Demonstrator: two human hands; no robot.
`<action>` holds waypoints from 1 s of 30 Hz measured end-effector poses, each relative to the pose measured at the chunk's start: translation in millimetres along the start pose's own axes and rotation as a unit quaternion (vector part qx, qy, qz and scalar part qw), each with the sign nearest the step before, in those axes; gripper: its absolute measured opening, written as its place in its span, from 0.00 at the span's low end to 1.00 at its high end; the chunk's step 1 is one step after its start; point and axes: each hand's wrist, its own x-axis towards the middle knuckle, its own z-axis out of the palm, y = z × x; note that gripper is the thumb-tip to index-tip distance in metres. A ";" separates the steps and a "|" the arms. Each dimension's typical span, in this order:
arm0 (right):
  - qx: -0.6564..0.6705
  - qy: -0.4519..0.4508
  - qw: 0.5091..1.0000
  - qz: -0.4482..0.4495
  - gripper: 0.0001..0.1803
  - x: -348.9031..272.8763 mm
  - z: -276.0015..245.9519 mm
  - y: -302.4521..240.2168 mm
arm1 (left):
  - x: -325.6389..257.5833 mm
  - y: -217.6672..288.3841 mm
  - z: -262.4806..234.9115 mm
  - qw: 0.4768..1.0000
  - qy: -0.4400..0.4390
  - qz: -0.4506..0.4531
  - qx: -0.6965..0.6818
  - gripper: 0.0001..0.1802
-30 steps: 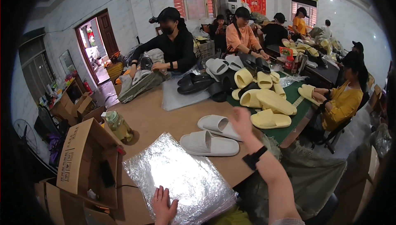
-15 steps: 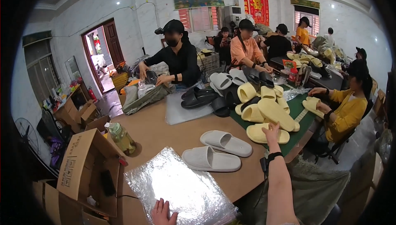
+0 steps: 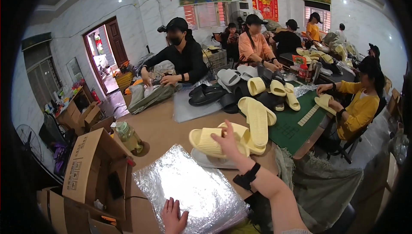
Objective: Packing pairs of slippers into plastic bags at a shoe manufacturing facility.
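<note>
My right hand (image 3: 227,143) grips a pale yellow slipper (image 3: 205,141) and holds it above the brown table (image 3: 159,126), over a white slipper (image 3: 210,161) lying there. A second yellow slipper (image 3: 257,120) rests just right of my hand. My left hand (image 3: 174,216) lies flat on the near edge of a crinkled silver foil sheet (image 3: 189,187) spread on the table. My right wrist wears a black band (image 3: 246,176).
A pile of yellow, white and black slippers (image 3: 253,90) covers the table's far side and a green mat (image 3: 296,124). Several seated people work around it. An open cardboard box (image 3: 92,165) and a bottle (image 3: 128,137) stand at the left.
My right hand has come back from the slipper pile toward me with a yellow slipper in it. The view has dipped lower and nearer the table. My left hand stays on the foil.
</note>
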 end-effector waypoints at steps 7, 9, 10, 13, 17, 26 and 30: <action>-0.388 -0.105 0.911 -0.090 0.42 -44.1 10.8 -8.5 | -0.9 -10.5 4.9 0.998 0.041 0.019 -0.035 0.35; -0.493 -0.017 0.857 -0.151 0.34 -34.7 -17.4 -14.9 | 0.6 -7.9 3.2 0.998 0.041 0.015 -0.049 0.36; -0.548 0.052 0.798 -0.247 0.33 -23.1 -42.0 -5.6 | 3.0 -5.9 4.4 0.998 0.042 0.026 -0.047 0.36; -0.613 0.103 0.752 -0.220 0.30 -14.1 -80.7 -14.9 | -0.7 -4.1 -0.6 0.998 0.039 0.017 -0.052 0.36; -0.542 0.025 0.806 -0.238 0.28 -27.7 -87.4 -12.7 | 1.5 -6.3 0.5 0.999 0.025 0.006 -0.047 0.36; -0.559 0.106 0.817 -0.096 0.60 -56.4 -35.5 9.0 | -0.7 -5.8 -2.7 0.998 0.029 0.001 -0.058 0.36; -0.542 0.045 0.835 -0.086 0.61 -79.9 0.9 -0.4 | -1.6 -4.1 -0.7 0.998 0.031 0.002 -0.049 0.36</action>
